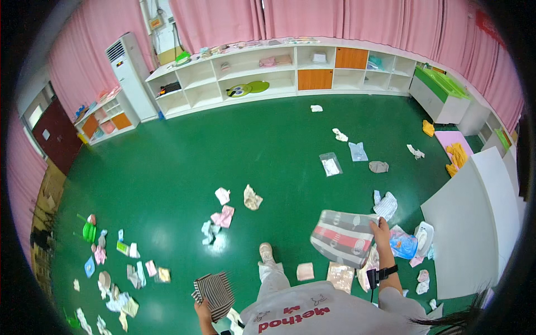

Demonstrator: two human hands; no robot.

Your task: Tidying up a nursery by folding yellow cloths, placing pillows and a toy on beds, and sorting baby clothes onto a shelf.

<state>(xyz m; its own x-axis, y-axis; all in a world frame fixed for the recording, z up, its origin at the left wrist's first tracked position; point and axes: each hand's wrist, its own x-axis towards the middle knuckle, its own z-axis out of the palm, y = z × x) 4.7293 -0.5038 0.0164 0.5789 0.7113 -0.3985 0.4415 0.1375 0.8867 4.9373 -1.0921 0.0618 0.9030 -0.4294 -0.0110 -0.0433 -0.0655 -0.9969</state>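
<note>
Patterned cloth: held out over the green floor in the head view, to the right of the person's foot.
Striped cloth: held low, to the left of that foot.
White shelf unit: open compartments hold folded pink items, a white stack, a yellow-green flat shape and a dark object; two orange doors hide what lies behind them.
Small cabinet: a pink bundle sits in a lower compartment.
Clear plastic bag: lies on the floor with something white inside.
Right hand: fingers closed on the upper right corner of the patterned cloth.
Left hand: fingers closed at the lower left edge of the striped cloth.
Patterned cloth's look: grey, white and coral-pink bands with pale motifs, spread fairly flat; whether it is a bag, I cannot tell.
Striped cloth's look: narrow dark and beige stripes, roughly square, right edge blurred.
</note>
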